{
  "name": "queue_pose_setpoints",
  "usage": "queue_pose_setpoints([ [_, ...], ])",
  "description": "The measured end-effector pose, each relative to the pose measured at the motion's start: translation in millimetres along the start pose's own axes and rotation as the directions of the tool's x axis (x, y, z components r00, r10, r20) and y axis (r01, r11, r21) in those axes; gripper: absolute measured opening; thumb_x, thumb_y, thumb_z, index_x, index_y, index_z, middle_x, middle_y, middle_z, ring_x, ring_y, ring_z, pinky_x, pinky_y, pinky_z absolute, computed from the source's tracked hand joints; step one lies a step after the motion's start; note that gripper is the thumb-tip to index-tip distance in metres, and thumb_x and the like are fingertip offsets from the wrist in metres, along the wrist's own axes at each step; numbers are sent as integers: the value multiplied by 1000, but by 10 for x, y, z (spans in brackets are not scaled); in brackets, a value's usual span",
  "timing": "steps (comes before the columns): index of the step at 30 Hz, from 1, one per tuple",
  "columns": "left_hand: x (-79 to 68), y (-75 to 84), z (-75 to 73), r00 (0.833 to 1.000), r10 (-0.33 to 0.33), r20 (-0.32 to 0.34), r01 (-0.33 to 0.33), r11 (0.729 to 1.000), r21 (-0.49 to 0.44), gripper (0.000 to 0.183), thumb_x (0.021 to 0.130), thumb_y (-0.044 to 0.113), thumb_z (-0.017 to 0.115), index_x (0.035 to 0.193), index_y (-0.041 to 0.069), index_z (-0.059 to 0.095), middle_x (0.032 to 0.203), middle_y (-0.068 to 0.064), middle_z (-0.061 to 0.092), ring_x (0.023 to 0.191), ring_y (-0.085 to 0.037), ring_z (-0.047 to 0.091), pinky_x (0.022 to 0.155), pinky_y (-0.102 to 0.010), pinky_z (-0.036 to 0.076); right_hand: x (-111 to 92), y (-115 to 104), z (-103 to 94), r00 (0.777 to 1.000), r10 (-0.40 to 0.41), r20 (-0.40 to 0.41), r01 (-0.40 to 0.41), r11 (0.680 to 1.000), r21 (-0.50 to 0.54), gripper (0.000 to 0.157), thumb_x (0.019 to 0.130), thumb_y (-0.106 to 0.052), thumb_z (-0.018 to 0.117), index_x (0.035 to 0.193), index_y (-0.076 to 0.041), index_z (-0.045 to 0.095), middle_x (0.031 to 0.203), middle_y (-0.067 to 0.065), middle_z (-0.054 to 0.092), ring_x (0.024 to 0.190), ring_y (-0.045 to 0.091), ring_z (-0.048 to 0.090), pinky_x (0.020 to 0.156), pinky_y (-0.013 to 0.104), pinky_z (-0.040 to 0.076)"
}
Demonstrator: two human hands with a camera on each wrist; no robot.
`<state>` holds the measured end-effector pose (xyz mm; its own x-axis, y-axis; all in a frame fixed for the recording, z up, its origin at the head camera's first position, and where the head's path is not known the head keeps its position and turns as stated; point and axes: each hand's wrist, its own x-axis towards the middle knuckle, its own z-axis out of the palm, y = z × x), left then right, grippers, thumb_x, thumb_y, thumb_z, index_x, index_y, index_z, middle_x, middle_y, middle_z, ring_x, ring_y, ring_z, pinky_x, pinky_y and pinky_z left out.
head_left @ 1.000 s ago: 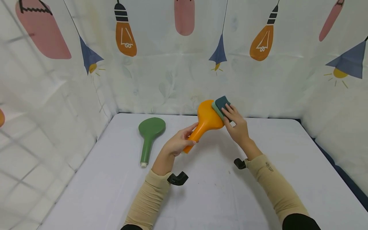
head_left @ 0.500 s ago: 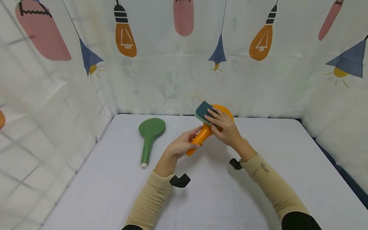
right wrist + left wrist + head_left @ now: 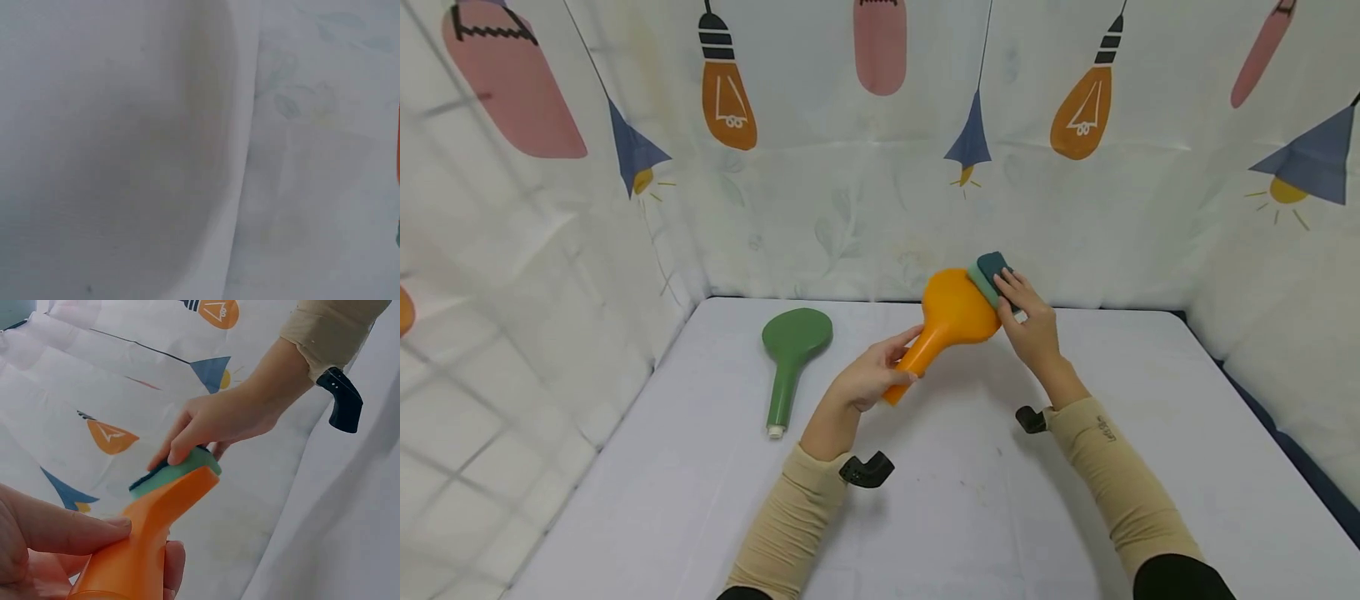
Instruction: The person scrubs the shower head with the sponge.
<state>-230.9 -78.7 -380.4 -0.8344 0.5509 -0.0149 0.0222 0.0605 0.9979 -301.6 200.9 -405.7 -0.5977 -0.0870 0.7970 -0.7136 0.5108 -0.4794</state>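
Observation:
My left hand [image 3: 867,377] grips the handle of an orange shower head [image 3: 957,308], held tilted above the table with its round head up and to the right. In the left wrist view, the thumb lies along the orange handle [image 3: 125,569] and fingertips show on its far side. My right hand [image 3: 1034,333] holds a two-tone green sponge [image 3: 992,275] by its dark side. The sponge's lighter side lies against the upper right edge of the round head. In the right wrist view the hand is out of frame.
A green shower head [image 3: 796,333] with a white end lies on the white-covered table [image 3: 955,517], left of my left hand. Behind the table hangs a pale curtain [image 3: 865,208] printed with lamps and bulbs. Small specks dot the cloth.
The sponge in my right hand passed left across the round head, then back right to its upper right edge. My left hand keeps its grip, with the orange shower head shifting slightly.

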Motion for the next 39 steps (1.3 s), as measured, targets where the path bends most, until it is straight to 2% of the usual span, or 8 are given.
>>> queue_pose_setpoints([
  [8, -5, 13, -54, 997, -21, -73, 16, 997, -69, 78, 93, -14, 53, 163, 6, 24, 134, -27, 52, 104, -27, 58, 83, -29, 46, -194, -95, 114, 972, -228, -51, 230, 972, 35, 38, 88, 14, 65, 125, 8, 69, 135, 26, 60, 135, 46, 49, 114, 42, 37],
  [16, -11, 29, -63, 996, 3, -94, -15, 992, -125, 76, 95, -14, 51, 163, 4, 22, 143, -32, 47, 111, -32, 59, 87, -29, 46, -247, -324, 197, 846, -531, 52, 531, 847, 13, 30, 106, -17, 56, 118, 2, 75, 131, 22, 65, 127, 47, 56, 94, 68, 46],
  [18, -14, 24, -70, 996, 10, -84, -22, 990, -141, 75, 96, -13, 50, 163, 3, 21, 144, -35, 46, 107, -25, 60, 87, -28, 46, -241, -316, 175, 848, -527, 50, 528, 849, 7, 31, 107, -20, 55, 118, 1, 75, 131, 21, 65, 127, 46, 56, 95, 68, 46],
  [21, -24, 19, -83, 997, 16, -69, -27, 986, -163, 75, 96, -13, 51, 163, 3, 21, 141, -36, 47, 103, -19, 60, 85, -27, 47, -226, -252, 125, 889, -459, 2, 458, 888, 22, 29, 104, -17, 58, 120, 0, 75, 132, 21, 65, 131, 44, 54, 105, 60, 43],
  [25, -42, 17, -99, 998, 21, -63, -32, 982, -186, 74, 97, -12, 51, 163, 3, 22, 138, -32, 52, 98, -16, 63, 83, -27, 49, -189, -167, 68, 940, -322, -109, 331, 941, 75, 31, 91, 8, 66, 121, 5, 73, 133, 25, 63, 133, 46, 51, 112, 45, 39],
  [29, -46, 15, -109, 998, 29, -54, -40, 977, -209, 73, 97, -12, 51, 163, 3, 21, 131, -24, 59, 96, -14, 64, 84, -28, 48, -176, -169, 78, 952, -256, -170, 275, 956, 99, 46, 76, 26, 67, 119, 10, 71, 130, 32, 61, 131, 51, 50, 111, 39, 40],
  [34, -48, 32, -114, 998, 20, -66, -36, 966, -255, 72, 98, -12, 50, 162, 2, 23, 118, -10, 67, 94, -13, 66, 86, -28, 48, -244, -294, 176, 934, -331, -137, 344, 935, 84, 30, 91, 7, 68, 119, 3, 74, 133, 26, 63, 134, 46, 50, 113, 48, 38],
  [39, -51, 50, -108, 998, 14, -63, -32, 958, -286, 69, 100, -10, 48, 162, 1, 21, 125, -15, 66, 94, -13, 66, 87, -28, 49, -321, -432, 279, 850, -526, -6, 526, 850, 25, 26, 104, -16, 59, 116, 0, 77, 132, 22, 65, 132, 44, 53, 109, 57, 41],
])
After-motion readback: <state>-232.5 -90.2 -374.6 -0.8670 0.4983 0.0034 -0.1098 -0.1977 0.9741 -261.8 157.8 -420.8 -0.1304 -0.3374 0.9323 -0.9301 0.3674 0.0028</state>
